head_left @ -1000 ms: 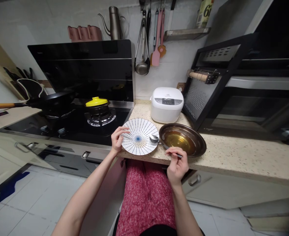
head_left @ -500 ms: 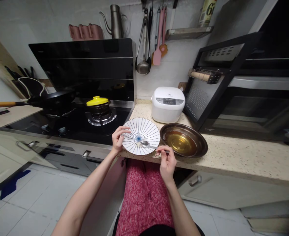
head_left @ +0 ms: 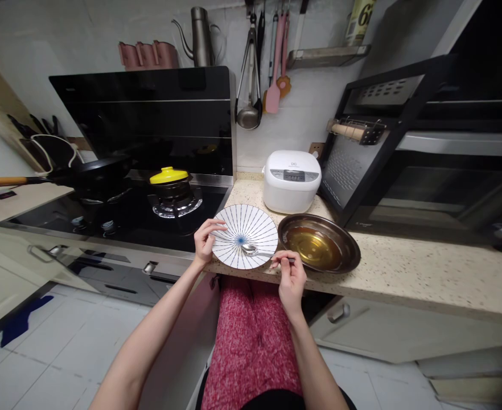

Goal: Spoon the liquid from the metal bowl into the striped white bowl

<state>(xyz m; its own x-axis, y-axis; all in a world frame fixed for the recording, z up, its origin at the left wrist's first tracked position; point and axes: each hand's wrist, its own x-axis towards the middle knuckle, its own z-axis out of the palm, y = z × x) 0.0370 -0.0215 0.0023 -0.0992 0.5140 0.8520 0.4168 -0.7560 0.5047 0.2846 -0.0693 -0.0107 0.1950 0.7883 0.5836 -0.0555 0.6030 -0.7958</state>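
A white plate (head_left: 257,219) with dark radiating lines and a blue centre rests on the counter's front edge. My left hand (head_left: 206,240) is closed on its left rim, with the fingers over the top. Pinched in my right hand (head_left: 291,276) is a metal spoon (head_left: 250,250), its bowl over the plate just below the blue centre. Whether the spoon touches the plate I cannot tell. Right of the plate, close to my right hand, stands a dark metal bowl (head_left: 352,250) with clear golden liquid (head_left: 315,247) in it.
Behind the plate stands a white rice cooker (head_left: 292,185). On the stove (head_left: 210,205) at left are a small yellow-lidded pot (head_left: 169,175) and a black wok (head_left: 99,171). A black rack with an oven (head_left: 439,188) stands at right; utensils (head_left: 248,117) hang on the wall.
The spoon's bowl has shifted slightly left over the plate, and my right hand has moved very little. My left hand and the plate stay in place.
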